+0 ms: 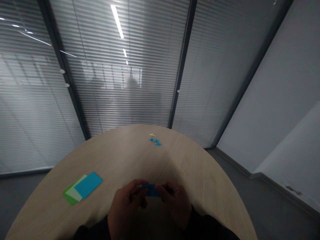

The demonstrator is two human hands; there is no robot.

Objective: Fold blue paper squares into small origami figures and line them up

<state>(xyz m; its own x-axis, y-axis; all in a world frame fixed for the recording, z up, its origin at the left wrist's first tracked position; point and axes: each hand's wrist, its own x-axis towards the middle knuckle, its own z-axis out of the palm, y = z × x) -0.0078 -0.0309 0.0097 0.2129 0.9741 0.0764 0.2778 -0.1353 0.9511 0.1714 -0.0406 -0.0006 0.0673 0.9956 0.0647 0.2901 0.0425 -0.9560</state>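
Both of my hands are low in the head view, close together over the near part of a round wooden table [120,156]. My left hand [126,203] and my right hand [173,203] pinch a small folded piece of blue paper [150,190] between their fingertips. Each hand's fingers are curled on it. Dark sleeves cover my wrists at the bottom edge.
A small stack of paper sheets [83,187], blue on top of pale and bright green, lies on the table to the left. Far across the table sit several small folded paper shapes [155,140], blue with one yellow. Glass walls with blinds stand behind the table.
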